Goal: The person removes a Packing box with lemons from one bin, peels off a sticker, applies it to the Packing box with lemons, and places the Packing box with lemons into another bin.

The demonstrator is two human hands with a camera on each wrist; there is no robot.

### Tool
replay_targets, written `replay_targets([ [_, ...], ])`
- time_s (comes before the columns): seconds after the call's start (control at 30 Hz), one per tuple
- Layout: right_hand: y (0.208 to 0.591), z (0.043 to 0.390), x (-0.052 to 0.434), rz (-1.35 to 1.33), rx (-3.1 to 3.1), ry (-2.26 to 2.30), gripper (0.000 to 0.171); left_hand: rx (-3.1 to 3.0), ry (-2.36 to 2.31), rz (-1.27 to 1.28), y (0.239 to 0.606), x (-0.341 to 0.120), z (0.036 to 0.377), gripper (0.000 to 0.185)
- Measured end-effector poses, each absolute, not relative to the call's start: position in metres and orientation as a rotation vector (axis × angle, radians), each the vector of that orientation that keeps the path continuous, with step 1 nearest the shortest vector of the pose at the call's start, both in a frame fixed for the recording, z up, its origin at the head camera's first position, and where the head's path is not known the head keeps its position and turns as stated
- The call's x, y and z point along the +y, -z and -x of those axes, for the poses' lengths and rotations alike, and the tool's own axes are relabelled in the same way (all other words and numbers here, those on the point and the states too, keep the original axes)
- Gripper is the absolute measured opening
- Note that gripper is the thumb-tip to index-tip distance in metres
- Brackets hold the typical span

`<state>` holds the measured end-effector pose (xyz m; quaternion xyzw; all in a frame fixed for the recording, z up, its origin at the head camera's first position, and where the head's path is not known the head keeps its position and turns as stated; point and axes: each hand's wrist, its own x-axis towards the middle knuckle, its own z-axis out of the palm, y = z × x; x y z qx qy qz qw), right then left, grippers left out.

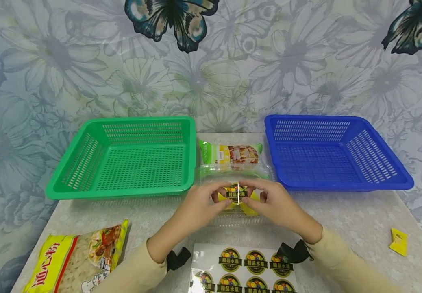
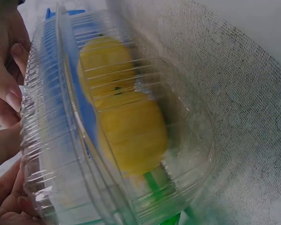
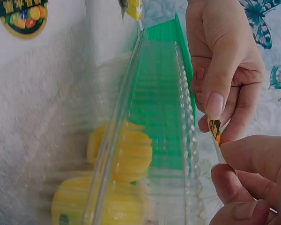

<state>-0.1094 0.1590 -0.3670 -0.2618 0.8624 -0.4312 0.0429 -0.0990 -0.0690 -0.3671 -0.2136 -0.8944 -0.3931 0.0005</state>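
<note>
Both hands hold a small round sticker (image 1: 236, 193) with a dark banner, a fruit picture and Chinese lettering. The left hand (image 1: 204, 202) pinches its left edge and the right hand (image 1: 276, 202) its right edge, between thumb and fingers. Directly beneath is a clear plastic clamshell box (image 1: 233, 221) with its lid down. Yellow fruits (image 2: 133, 131) lie inside, seen through the ribbed plastic in both wrist views. In the right wrist view, the sticker (image 3: 215, 131) appears edge-on between the fingertips, beside the lid.
A sheet of similar stickers (image 1: 249, 266) lies in front. Behind stand a green basket (image 1: 141, 193) and a blue basket (image 1: 342, 185), with a food packet (image 1: 233, 154) between them. A yellow bag of pasta (image 1: 75, 260) sits front left, a small yellow packet (image 1: 399, 241) at right.
</note>
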Motion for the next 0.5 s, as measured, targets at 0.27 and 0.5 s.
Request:
replay_targets([
  [0.27, 0.370, 0.122, 0.155, 0.755, 2.692, 1.207, 0.040, -2.866, 1.218, 0.622, 0.369, -0.065, 0.114, 0.037],
  [0.5, 0.372, 0.131, 0.154, 0.742, 2.713, 1.124, 0.041, -2.904, 1.220, 0.615, 0.366, -0.060, 0.122, 0.036],
])
